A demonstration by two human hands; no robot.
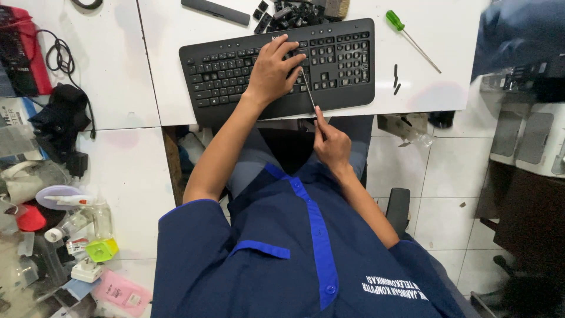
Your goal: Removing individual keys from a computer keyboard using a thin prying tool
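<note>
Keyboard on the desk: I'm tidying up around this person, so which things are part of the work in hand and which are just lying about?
In use:
- black keyboard, left hand on its keys
- thin tool in right hand
- loose black keycaps

Lying about:
- green-handled screwdriver
- black bar
- black cable
- bottles and clutter

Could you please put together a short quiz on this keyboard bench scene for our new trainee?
1. True or false: the left hand rests flat on the black keyboard.
2. What does the right hand hold: A a thin metal tool, B a brush, C a cable?
3. Which tool lies untouched on the white table, right of the keyboard?

Key: 1 true; 2 A; 3 the green-handled screwdriver.
</note>
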